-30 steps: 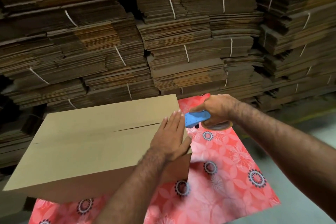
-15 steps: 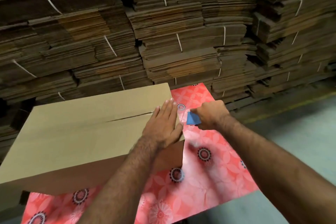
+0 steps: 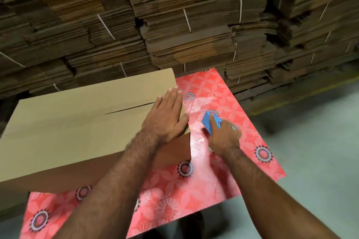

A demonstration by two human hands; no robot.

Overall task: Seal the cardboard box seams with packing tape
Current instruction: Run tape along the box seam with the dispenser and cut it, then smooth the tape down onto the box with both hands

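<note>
Head view: left hand (image 3: 167,116) lies flat, fingers straight, on the cardboard box (image 3: 77,122) over its seam; right hand (image 3: 223,137) grips a blue tape dispenser (image 3: 208,122) beside it above the red counter (image 3: 213,170).

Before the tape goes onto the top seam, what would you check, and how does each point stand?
1. Flaps held down: ok, left hand lies flat on the cardboard box.
2. Seam closed: not ok, a gap shows along the seam.
3. Dispenser held: ok, right hand grips the blue tape dispenser.
4. Dispenser at seam: not ok, it sits over the red floral mat.
5. Tape end free: cannot tell.
</note>
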